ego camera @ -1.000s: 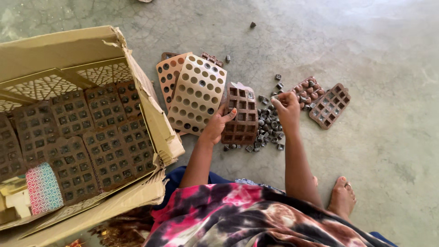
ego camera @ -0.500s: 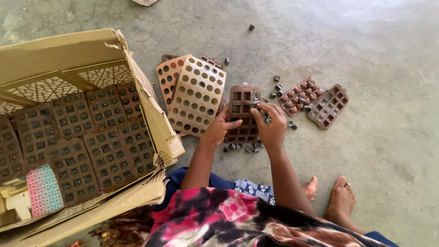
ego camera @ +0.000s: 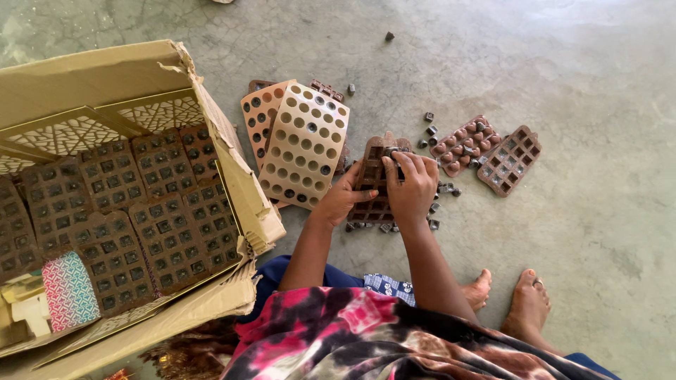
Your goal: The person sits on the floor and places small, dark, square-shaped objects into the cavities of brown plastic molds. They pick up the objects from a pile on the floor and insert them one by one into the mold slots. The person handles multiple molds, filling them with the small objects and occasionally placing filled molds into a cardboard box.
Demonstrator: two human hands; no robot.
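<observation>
A brown mould tray [ego camera: 373,179] with square pockets lies on the concrete floor in front of me. My left hand [ego camera: 343,199] holds its left edge, fingers curled against the tray. My right hand [ego camera: 412,184] rests on top of the tray, its fingertips pinching a small dark square piece [ego camera: 391,151] over an upper pocket. Several small dark pieces [ego camera: 389,226] lie scattered on the floor around the tray's lower and right sides.
A pale perforated tray [ego camera: 304,144] leans on an orange one [ego camera: 258,112] to the left. Two more brown trays [ego camera: 508,160] lie to the right. A big cardboard box [ego camera: 232,155] at left holds several brown trays. My bare feet [ego camera: 524,306] are at lower right.
My right hand came back from the pile of pieces at the right and now sits over the brown tray with a piece in its fingertips. My left hand stayed on the tray.
</observation>
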